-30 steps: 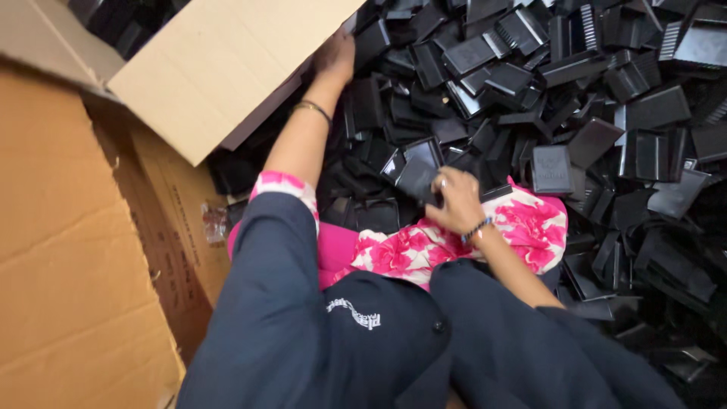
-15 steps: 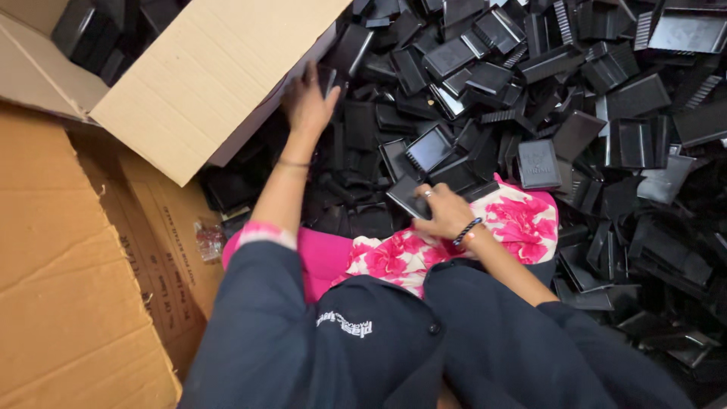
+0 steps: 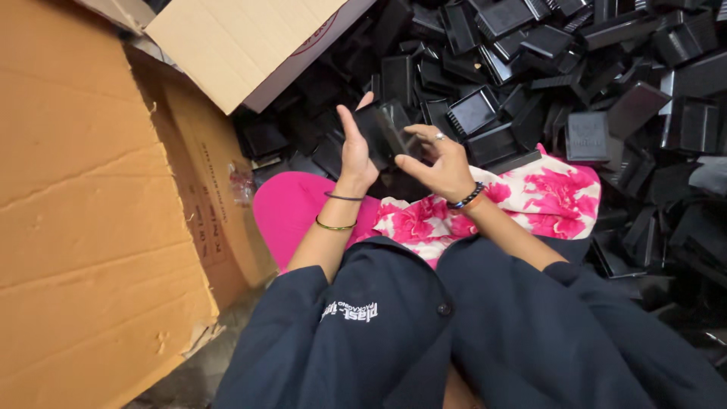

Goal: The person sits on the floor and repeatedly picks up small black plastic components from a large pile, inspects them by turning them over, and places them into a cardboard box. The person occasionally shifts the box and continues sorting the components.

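Observation:
Both hands meet over my lap on one black plastic tray piece (image 3: pixel 388 132). My left hand (image 3: pixel 354 148) is upright with fingers spread, its palm against the piece's left side. My right hand (image 3: pixel 439 159), with a ring and a beaded bracelet, curls around the piece's right edge. Bangles circle my left wrist. Dark blue sleeves cover both arms. Beneath the hands lie a pink cloth (image 3: pixel 291 208) and a pink floral cloth (image 3: pixel 549 197).
A big heap of black plastic trays (image 3: pixel 575 68) fills the floor ahead and to the right. A large cardboard box (image 3: pixel 83 197) stands at my left, its flap (image 3: pixel 242 38) hanging over the heap.
My left hand has come back from under the box flap to the middle. Both hands now hold one black piece raised above the lap.

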